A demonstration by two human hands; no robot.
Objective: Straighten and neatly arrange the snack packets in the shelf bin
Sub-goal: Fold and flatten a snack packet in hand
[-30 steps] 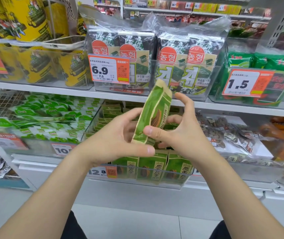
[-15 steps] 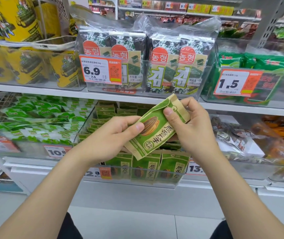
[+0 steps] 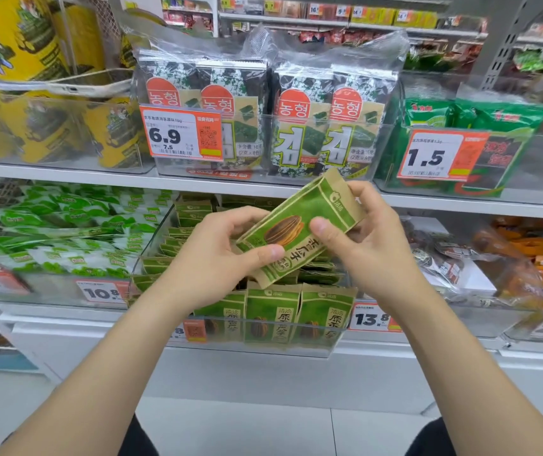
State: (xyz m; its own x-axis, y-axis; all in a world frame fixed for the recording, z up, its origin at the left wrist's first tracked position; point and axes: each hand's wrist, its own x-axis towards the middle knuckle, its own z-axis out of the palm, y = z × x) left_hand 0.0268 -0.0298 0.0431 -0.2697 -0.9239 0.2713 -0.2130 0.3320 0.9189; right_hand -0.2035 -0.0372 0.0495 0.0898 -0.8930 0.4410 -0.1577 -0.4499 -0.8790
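Packet (image 3: 299, 225) held tilted, long axis running lower left to upper right; left hand (image 3: 211, 261) pinches its lower end, right hand (image 3: 372, 245) its upper, just above the shelf bin (image 3: 217, 348) and its upright front row (image 3: 273, 317).

The seed packet (image 3: 316, 205) looks like matt brown paper (printed green over it); the bin (image 3: 253, 353) is clear, glossy plastic, and the seaweed packs (image 3: 332, 120) above sit in shiny crinkled film.
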